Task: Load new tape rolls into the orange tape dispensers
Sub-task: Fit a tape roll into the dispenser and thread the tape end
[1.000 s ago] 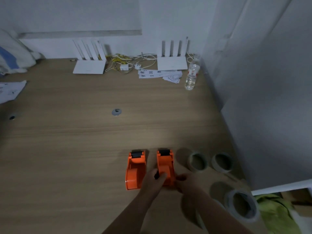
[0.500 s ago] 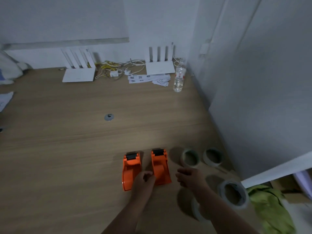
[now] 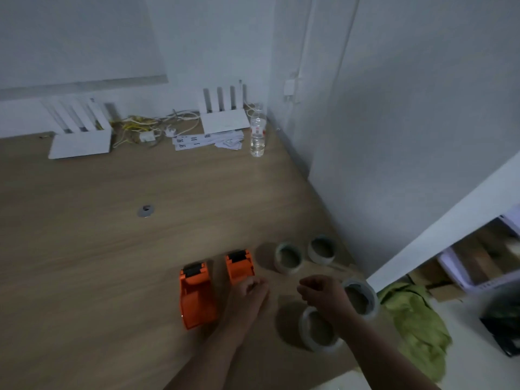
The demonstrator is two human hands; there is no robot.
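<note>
Two orange tape dispensers lie side by side on the wooden table: the left dispenser (image 3: 197, 298) and the right dispenser (image 3: 239, 266). My left hand (image 3: 250, 291) rests on the near end of the right dispenser, fingers curled on it. My right hand (image 3: 320, 291) hovers loosely curled and holds nothing, between several tape rolls. Two rolls (image 3: 288, 258) (image 3: 321, 249) stand behind it. A third roll (image 3: 363, 298) is just right of it, and a fourth roll (image 3: 318, 330) lies under my right wrist, partly hidden.
A white partition (image 3: 408, 136) bounds the table on the right. At the back stand two white routers (image 3: 80, 136) (image 3: 225, 119), cables, papers and a water bottle (image 3: 257, 133). A green cloth (image 3: 416, 322) lies off the table's right corner. A round grommet (image 3: 146, 211) sits mid-table.
My right hand has left the right dispenser and moved rightward toward the tape rolls. My left hand stays at that dispenser. The view has shifted right.
</note>
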